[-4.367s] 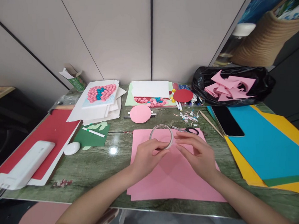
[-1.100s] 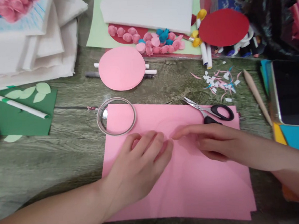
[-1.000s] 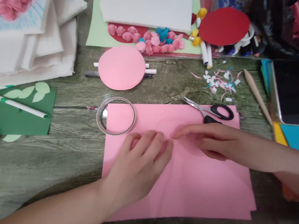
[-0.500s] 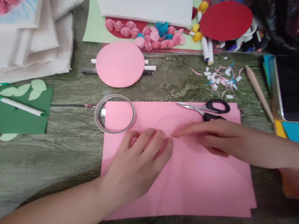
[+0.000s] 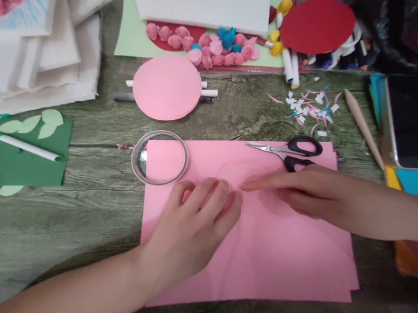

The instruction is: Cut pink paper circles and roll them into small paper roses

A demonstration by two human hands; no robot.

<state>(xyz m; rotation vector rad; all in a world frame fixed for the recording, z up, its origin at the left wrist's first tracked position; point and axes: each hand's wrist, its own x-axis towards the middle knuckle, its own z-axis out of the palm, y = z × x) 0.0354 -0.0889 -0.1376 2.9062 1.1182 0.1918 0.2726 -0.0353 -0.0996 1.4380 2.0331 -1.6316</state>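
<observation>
Sheets of pink paper (image 5: 288, 260) lie on the table in front of me. My left hand (image 5: 195, 227) rests on them, its fingers bent and slightly apart, fingertips down near the paper's middle. From the right, my right hand (image 5: 298, 189) reaches in with the index finger stretched out, its tip at the paper beside my left fingertips; the other fingers are curled beneath. Neither hand shows an object in it. A clear tape roll (image 5: 186, 164) lies over the paper's upper left corner. Black-handled scissors (image 5: 282, 149) lie near its top edge, just above my right hand.
Behind the paper are pink circles (image 5: 166, 87) on pens, small pink and blue paper pieces, and a red circle (image 5: 317, 25). Paper scraps, a wooden stick (image 5: 363, 127) and a phone (image 5: 412, 122) lie right. Green paper (image 5: 38, 172) and white stacks are left.
The view has shifted very slightly. My right hand and wrist sit marginally lower, with the index fingertip in the same place; my left hand stays put.
</observation>
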